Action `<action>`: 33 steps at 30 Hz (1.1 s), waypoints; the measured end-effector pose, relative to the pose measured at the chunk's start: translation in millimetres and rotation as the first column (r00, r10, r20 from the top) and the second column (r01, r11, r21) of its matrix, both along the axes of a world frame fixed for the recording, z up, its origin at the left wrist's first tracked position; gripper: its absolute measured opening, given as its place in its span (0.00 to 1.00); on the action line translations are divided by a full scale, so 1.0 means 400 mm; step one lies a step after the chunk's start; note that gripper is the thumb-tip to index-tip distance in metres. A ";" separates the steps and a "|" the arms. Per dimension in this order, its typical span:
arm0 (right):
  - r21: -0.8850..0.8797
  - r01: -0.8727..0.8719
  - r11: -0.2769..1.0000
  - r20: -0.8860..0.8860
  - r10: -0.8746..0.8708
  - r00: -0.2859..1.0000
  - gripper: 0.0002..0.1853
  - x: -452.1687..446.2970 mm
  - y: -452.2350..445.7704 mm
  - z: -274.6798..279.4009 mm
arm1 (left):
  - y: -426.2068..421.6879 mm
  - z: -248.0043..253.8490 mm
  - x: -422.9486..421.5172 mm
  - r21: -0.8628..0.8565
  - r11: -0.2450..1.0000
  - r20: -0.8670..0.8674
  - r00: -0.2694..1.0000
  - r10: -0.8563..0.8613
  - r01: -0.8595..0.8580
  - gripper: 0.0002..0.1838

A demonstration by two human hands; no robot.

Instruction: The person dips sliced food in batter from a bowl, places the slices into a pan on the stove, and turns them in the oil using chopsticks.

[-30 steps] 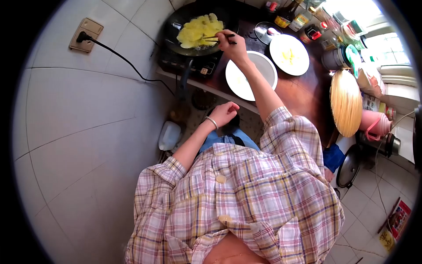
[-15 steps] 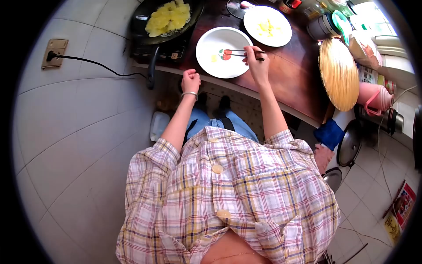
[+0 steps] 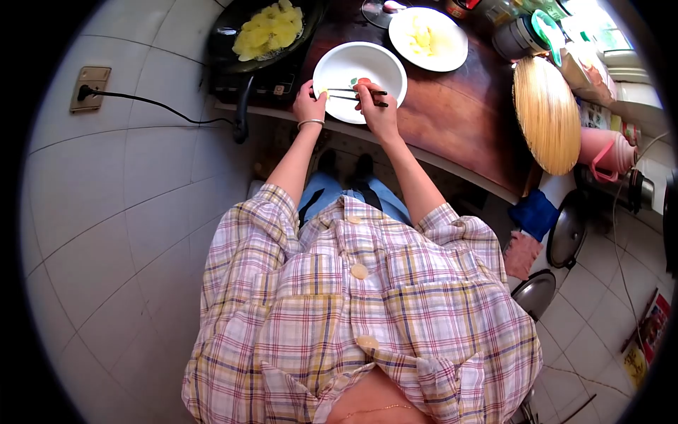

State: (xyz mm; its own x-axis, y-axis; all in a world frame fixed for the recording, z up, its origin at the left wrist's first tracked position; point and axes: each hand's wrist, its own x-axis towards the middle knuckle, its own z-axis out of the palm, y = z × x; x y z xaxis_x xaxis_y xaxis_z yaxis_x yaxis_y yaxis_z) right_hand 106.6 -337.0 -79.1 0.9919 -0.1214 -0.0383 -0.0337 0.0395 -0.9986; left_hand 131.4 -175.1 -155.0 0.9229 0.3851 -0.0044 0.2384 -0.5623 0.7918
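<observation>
A white bowl (image 3: 387, 67) with a red and green fruit print inside sits near the counter's front edge. My left hand (image 3: 308, 107) is at its near-left rim, fingers closed over the edge. In my right hand (image 3: 381, 116) I hold dark-handled chopsticks (image 3: 344, 90) across the bowl, tips pointing left. A small yellow bit shows where the tips meet my left fingers; whether the chopsticks pinch it I cannot tell. Behind the bowl to the right is a white plate (image 3: 452, 53) with pale yellow slices (image 3: 422, 39).
At the back left, a black frying pan (image 3: 224, 42) of yellow slices stands on a cooktop (image 3: 279, 90), its handle (image 3: 243, 113) jutting over the counter edge. To the right are a round woven tray (image 3: 545, 116), a pink thermos (image 3: 613, 150) and several jars.
My left hand has risen from in front of the counter to the bowl's rim. My right hand has shifted left and slightly nearer, bringing the chopstick tips to the bowl's left side.
</observation>
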 end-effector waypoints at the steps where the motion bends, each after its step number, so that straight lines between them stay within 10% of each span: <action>1: 0.019 0.003 1.000 -0.001 -0.003 1.000 0.08 -0.006 0.005 0.012 | -0.004 0.000 -0.006 0.035 0.999 0.035 0.999 0.000 -0.001 0.24; 12: -0.024 -0.048 0.999 0.140 0.051 0.989 0.05 -0.038 0.021 0.065 | -0.001 -0.013 0.004 0.136 0.984 0.181 0.980 0.088 -0.114 0.10; 16: 0.007 -0.071 0.997 0.112 0.070 0.991 0.06 -0.041 0.017 0.076 | 0.004 0.012 0.005 -0.199 0.963 0.077 0.977 0.199 -0.180 0.11; 24: 0.189 -0.048 0.981 0.189 0.012 0.982 0.09 0.012 0.042 0.190 | 0.144 0.151 0.136 -0.339 0.934 0.238 0.951 0.197 -0.109 0.09; 33: 0.115 0.089 0.989 0.134 -0.104 0.985 0.09 0.036 0.039 0.211 | 0.436 0.156 0.449 0.436 0.878 -0.182 0.975 -0.129 0.198 0.11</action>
State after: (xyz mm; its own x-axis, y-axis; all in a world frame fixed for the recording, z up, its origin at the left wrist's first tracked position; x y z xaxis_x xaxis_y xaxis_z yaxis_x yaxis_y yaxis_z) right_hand 121.0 -321.4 5.2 0.9722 -0.2196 0.0812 0.1146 0.1442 -0.9829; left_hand 311.2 -0.6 -92.4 0.9753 0.2206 -0.0036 0.2028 -0.8895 0.4095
